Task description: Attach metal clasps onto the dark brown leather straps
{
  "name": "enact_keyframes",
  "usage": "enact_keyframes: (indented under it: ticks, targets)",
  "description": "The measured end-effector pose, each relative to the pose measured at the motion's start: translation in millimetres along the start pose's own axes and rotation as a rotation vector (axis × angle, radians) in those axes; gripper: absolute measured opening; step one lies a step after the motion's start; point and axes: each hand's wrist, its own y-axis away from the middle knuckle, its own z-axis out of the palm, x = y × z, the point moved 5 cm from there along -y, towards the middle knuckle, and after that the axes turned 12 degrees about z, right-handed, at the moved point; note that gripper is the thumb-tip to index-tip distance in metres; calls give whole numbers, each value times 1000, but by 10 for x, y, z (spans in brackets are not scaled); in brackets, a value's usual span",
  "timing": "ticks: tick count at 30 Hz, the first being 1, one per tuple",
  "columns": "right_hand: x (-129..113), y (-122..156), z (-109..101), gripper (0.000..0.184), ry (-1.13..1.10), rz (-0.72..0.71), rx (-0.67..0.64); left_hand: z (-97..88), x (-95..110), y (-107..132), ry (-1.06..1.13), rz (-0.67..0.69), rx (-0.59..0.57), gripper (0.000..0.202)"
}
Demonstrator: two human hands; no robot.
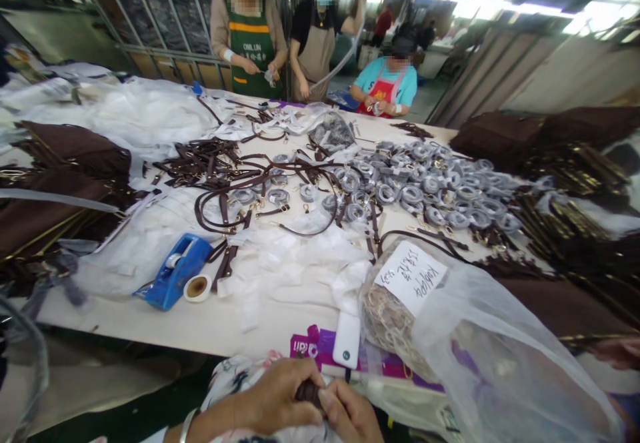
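Close to my body, below the table's front edge, my left hand and my right hand meet. Both are closed around a small dark brown bundle that looks like a coiled strap; the fingers cover most of it. Just beyond them on the table lie a white phone and a purple printed packet. White wrapping sheets spread across the table behind these. Farther back are loose brown straps with metal clips and a heap of coiled straps in grey wrapping.
A blue tape dispenser and a tape roll sit at left. At right is a clear bag with a handwritten label. Brown fabric stacks flank the table. Three people work at the far side, and another person's hand shows at right.
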Motion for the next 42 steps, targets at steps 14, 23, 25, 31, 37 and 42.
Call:
enact_keyframes:
  ticks: [14,23,25,31,37,42]
  targets:
    - [-386,-82,-320,39,289,11,55,-116,-166,5,162,26,208,27]
    - [-151,-129,-188,43,212,22,-49,-47,-225,67,-52,-23,81,26]
    - [-102,-148,-175,44,173,29,-40,-53,-207,69,-72,-50,68,26]
    - [-106,-209,-80,42,154,-16,-5,-23,-253,44,-51,-48,81,23]
    - [-313,-228,-140,38,263,-95,116,-134,-262,6,157,-61,239,16]
    - [-604,-122,-318,52,463,-435,184,-227,-247,4,466,-116,304,17]
